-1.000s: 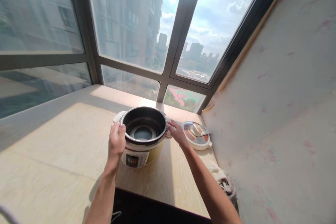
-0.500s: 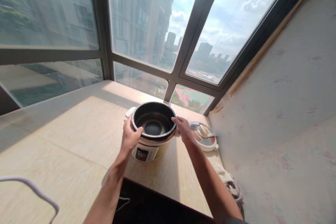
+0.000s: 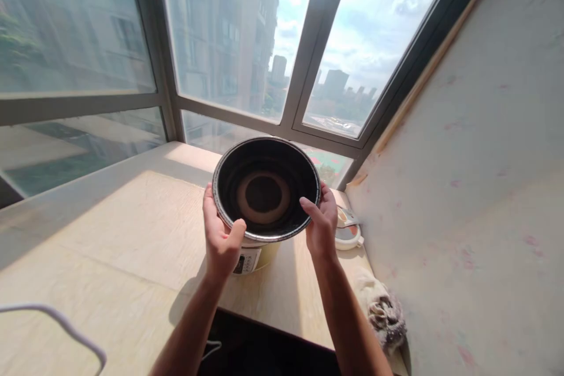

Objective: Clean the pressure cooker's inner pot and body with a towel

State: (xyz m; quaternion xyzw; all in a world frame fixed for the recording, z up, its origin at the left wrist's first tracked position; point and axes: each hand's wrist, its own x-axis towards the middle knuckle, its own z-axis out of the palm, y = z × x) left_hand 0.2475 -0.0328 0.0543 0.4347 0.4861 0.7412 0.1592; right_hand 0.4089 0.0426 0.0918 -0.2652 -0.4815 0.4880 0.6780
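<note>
Both hands grip one object, the left hand at its left side and the right hand at its right; each thumb lies at or over the rim with the fingers spread along the outer wall, so the span between the hands is wide and filled by a round black inner pot with a thin silvery rim, apparently metal. Opposed placing presumably shares the weight and checks tipping; fingertips behind the wall are hidden.

Inner pot is located above and overlapping a squat round cooker body in white and pale yellow; it appears raised, though any contact behind it cannot be confirmed. Its mouth points up and back toward the wearer; being circular, it shows no long axis across the rim; its depth axis leans toward the wearer, and the dark floor with a brownish ring is in plain view.

Beyond the right hand, a round white lid with a coloured top rests near the wall, presumably set aside to leave the cooker's mouth open; nearer the wearer lies a crumpled cream and grey-brown cloth; at far left, a pale grey cable curves above a cream, sunlit tabletop.
</note>
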